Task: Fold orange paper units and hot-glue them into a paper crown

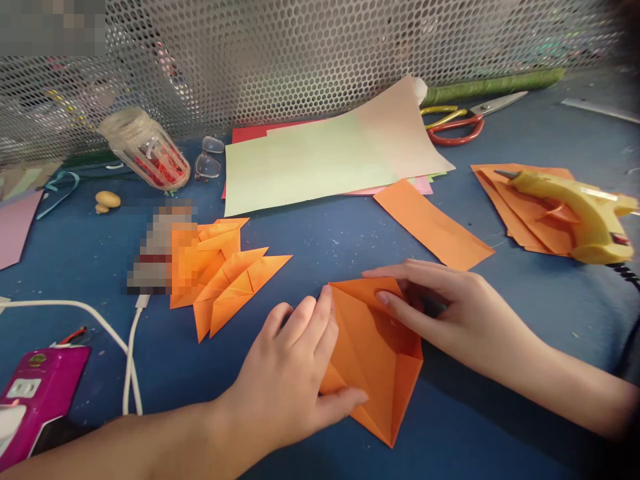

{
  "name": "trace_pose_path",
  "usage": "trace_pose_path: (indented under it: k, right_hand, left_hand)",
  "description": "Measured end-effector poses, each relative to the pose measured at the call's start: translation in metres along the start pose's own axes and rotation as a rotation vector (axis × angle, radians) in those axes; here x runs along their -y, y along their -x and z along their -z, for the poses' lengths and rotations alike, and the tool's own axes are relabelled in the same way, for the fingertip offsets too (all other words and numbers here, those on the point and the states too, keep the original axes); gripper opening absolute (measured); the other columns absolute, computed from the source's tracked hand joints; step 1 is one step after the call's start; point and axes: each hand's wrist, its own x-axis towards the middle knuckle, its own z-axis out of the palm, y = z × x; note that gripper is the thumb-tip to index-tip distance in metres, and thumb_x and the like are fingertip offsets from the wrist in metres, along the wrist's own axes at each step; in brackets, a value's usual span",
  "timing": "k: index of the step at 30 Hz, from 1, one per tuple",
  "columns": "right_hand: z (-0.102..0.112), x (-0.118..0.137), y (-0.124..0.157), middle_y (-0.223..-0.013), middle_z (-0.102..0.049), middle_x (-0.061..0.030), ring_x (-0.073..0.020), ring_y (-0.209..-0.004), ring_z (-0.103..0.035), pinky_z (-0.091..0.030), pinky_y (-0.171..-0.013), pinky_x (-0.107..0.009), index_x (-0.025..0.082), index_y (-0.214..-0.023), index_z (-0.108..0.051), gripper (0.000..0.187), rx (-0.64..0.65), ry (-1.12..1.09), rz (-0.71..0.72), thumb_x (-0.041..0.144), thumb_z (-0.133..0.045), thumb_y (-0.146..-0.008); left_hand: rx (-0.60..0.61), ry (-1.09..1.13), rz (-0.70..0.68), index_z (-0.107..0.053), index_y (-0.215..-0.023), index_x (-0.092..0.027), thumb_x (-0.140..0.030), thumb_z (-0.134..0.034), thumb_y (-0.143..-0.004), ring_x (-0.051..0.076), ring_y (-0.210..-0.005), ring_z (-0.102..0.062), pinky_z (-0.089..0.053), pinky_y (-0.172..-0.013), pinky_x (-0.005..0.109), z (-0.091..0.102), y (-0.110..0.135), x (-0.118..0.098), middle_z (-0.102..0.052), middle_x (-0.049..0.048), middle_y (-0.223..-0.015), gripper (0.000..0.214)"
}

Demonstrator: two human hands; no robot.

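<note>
A sheet of orange paper, partly folded and creased, lies on the blue table in front of me. My left hand grips its left edge, fingers along the outside and thumb resting over the paper's lower part. At the upper right, my right hand has the raised flap between thumb and fingers; some of those fingertips are hidden behind it. Several folded orange paper pieces with pointed ends sit to the left of my hands. Beyond my right hand is a flat orange strip.
A yellow glue gun rests on stacked orange paper at right. Behind are pale green paper, scissors, a tilted jar and glasses. A white cable and magenta power strip occupy the left.
</note>
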Motion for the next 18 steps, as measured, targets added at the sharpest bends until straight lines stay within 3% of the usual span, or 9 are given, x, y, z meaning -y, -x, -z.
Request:
trace_pose_path:
  k: [3,8,12,15,18]
  right_hand:
    - [0.002,-0.007,-0.007,-0.066,-0.057,0.0041,-0.0110,-0.051,-0.048,-0.041,-0.046,-0.026,0.027,-0.118,-0.077,0.025,-0.008,-0.004,0.041,0.035,-0.066,-0.098]
    - [-0.002,-0.012,-0.010,-0.073,-0.061,0.0016,-0.0105,-0.054,-0.049,-0.044,-0.050,-0.026,0.025,-0.114,-0.078,0.023,-0.015,0.061,0.140,0.028,-0.060,-0.100]
    - [-0.001,-0.014,-0.009,-0.069,-0.058,0.0037,-0.0117,-0.053,-0.047,-0.043,-0.048,-0.026,0.026,-0.136,-0.071,0.039,-0.039,0.062,0.136,0.041,-0.066,-0.100]
    - [0.000,-0.015,-0.010,-0.073,-0.065,0.0017,-0.0117,-0.054,-0.049,-0.045,-0.049,-0.026,0.027,-0.122,-0.078,0.033,0.021,0.015,0.111,0.048,-0.070,-0.099]
    - [-0.001,-0.016,-0.010,-0.081,-0.071,-0.0019,-0.0122,-0.060,-0.058,-0.050,-0.053,-0.026,0.028,-0.101,-0.082,0.022,0.033,-0.037,0.092,0.041,-0.064,-0.102]
  left_hand:
    - [0.000,0.010,-0.017,-0.075,-0.123,-0.005,-0.068,-0.056,-0.101,0.030,-0.114,-0.060,-0.049,-0.093,0.040,0.000,-0.001,0.004,-0.072,0.0179,-0.139,0.069]
    - [-0.038,-0.004,-0.043,-0.077,-0.120,-0.006,-0.072,-0.061,-0.097,0.030,-0.111,-0.060,-0.049,-0.092,0.039,0.000,-0.002,0.008,-0.073,0.0165,-0.137,0.072]
    - [-0.035,0.018,-0.051,-0.075,-0.123,-0.003,-0.070,-0.062,-0.097,0.031,-0.110,-0.062,-0.050,-0.092,0.040,0.001,-0.004,0.008,-0.073,0.0194,-0.137,0.074]
    - [-0.039,0.086,-0.043,-0.071,-0.128,0.001,-0.067,-0.057,-0.102,0.031,-0.106,-0.063,-0.053,-0.089,0.041,0.001,-0.006,0.010,-0.074,0.0209,-0.134,0.074]
    - [-0.097,0.157,-0.042,-0.068,-0.131,0.001,-0.070,-0.035,-0.110,0.030,-0.101,-0.064,-0.053,-0.086,0.042,0.000,-0.008,0.013,-0.076,0.0204,-0.129,0.081]
